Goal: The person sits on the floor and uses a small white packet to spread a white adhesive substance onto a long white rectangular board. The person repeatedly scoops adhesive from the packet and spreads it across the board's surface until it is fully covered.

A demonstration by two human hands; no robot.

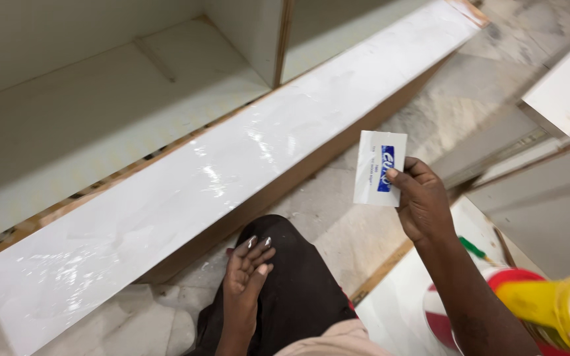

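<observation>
right hand (pixel 423 204): pinches small white-and-blue packet (pixel 380 168), held up above the marble floor (pixel 338 224) | left hand (pixel 249 267): loosely curled, empty, resting on dark-trousered knee (pixel 298 277) | white laminated board (pixel 219 178): just ahead

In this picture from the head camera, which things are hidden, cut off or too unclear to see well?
- Head view: the right hand covers one corner of the small white packet.
- The red and yellow container is cut off by the bottom right edge and partly hidden by the right forearm.
- The green tool is mostly hidden behind the same arm.
- The left hand rests on the knee; its palm is not visible.
</observation>
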